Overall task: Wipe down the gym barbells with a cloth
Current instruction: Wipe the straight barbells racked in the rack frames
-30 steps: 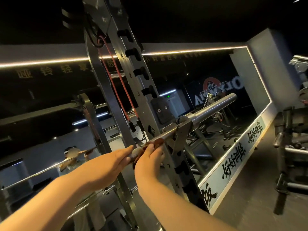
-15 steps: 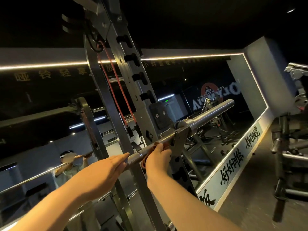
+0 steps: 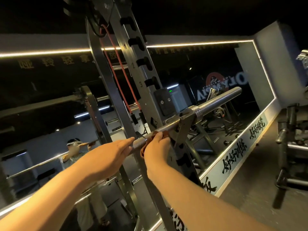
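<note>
Barbell (image 3: 168,126) sits in rack hook (image 3: 183,130), slanting up to your right, sleeve poking past upright (image 3: 133,75). Brown cloth (image 3: 165,134) wrapped round knurled shaft, just left of hook. Your right hand (image 3: 155,150) curled round cloth, squeezing it onto bar. Your left hand (image 3: 113,153) right beside it, fingers mostly straight, lying flat over shaft, not clamped. Red band (image 3: 116,77) hangs along upright, mirror (image 3: 216,60) behind.

you're in a dim gym; a warm led strip (image 3: 50,52) framing the mirror (image 3: 208,67) gives most light. glare streaks the barbell sleeve (image 3: 220,99). wide-angle bending curves the edges; dark corners lose detail.
</note>
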The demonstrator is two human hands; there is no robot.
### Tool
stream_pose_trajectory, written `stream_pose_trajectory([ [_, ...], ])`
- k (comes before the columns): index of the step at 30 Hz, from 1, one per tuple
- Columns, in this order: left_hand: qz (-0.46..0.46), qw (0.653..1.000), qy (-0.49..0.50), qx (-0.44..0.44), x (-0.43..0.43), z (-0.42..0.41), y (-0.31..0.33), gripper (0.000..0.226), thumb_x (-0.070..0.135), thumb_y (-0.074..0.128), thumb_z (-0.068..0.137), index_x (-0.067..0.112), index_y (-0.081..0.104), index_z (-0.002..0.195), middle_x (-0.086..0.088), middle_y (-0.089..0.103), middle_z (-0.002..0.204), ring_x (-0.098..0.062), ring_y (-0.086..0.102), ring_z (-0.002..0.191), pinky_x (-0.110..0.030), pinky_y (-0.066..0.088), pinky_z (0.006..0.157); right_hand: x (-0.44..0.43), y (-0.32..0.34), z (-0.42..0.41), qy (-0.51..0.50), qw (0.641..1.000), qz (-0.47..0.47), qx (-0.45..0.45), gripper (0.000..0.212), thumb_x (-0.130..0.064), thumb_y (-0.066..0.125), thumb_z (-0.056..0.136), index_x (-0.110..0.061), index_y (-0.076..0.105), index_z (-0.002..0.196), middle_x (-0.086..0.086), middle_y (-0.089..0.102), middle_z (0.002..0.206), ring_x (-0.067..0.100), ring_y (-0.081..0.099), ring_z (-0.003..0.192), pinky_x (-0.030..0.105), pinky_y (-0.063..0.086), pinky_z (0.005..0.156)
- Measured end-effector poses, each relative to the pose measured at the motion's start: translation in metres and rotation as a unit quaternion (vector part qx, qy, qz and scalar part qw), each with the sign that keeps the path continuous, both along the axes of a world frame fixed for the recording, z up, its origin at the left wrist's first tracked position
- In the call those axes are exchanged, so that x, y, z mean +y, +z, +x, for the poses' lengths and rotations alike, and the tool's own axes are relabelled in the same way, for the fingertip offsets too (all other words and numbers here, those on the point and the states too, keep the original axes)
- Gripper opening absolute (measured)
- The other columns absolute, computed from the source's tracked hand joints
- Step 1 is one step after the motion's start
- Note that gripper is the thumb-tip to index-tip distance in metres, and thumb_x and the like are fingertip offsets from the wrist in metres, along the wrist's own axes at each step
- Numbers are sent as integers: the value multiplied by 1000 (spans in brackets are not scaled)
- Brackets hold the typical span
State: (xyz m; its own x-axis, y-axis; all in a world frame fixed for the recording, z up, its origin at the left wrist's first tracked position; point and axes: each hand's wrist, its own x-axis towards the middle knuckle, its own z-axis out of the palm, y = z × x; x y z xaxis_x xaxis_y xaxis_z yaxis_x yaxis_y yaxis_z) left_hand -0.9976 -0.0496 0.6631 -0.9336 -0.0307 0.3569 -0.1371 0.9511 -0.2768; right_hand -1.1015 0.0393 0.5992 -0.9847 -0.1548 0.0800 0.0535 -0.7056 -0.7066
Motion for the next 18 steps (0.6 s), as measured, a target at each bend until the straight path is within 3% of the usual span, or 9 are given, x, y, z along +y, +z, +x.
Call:
stream_pose_trajectory([
  [2,-9,1000,0,1,0,1,-1,55,44,23,106,30,24,159,5,43,158,-14,44,142,-31,35,116,12,3,-16,-14,1000,5,-13,34,-35,31,111,-14,45,134,10,57,135,29,59,123,39,46,104],
  [5,-14,1000,-10,2,1,3,-3,54,42,24,107,27,26,159,4,45,157,-15,46,141,-30,35,115,22,6,-42,-51,998,11,-38,25,-36,30,111,-17,44,120,14,56,133,28,59,113,40,47,97],
  [10,-16,1000,-12,5,1,3,-2,53,41,25,108,28,26,159,4,46,156,-14,47,139,-31,37,114,1,2,-26,-92,994,59,-17,36,-38,34,110,-12,44,134,9,46,139,24,58,111,35,50,85],
  [13,-21,1000,-4,4,2,3,-2,53,41,25,108,28,25,160,4,42,159,-14,43,143,-31,34,116,-11,-5,0,-76,994,74,27,42,-37,34,110,-13,40,143,7,44,143,25,58,121,36,53,95],
  [18,-22,1000,1,7,4,3,-3,52,40,26,109,28,25,160,4,44,157,-15,46,140,-32,37,114,9,3,-21,-18,1000,18,-15,35,-36,31,111,-14,43,136,11,55,135,27,59,121,42,49,104],
])
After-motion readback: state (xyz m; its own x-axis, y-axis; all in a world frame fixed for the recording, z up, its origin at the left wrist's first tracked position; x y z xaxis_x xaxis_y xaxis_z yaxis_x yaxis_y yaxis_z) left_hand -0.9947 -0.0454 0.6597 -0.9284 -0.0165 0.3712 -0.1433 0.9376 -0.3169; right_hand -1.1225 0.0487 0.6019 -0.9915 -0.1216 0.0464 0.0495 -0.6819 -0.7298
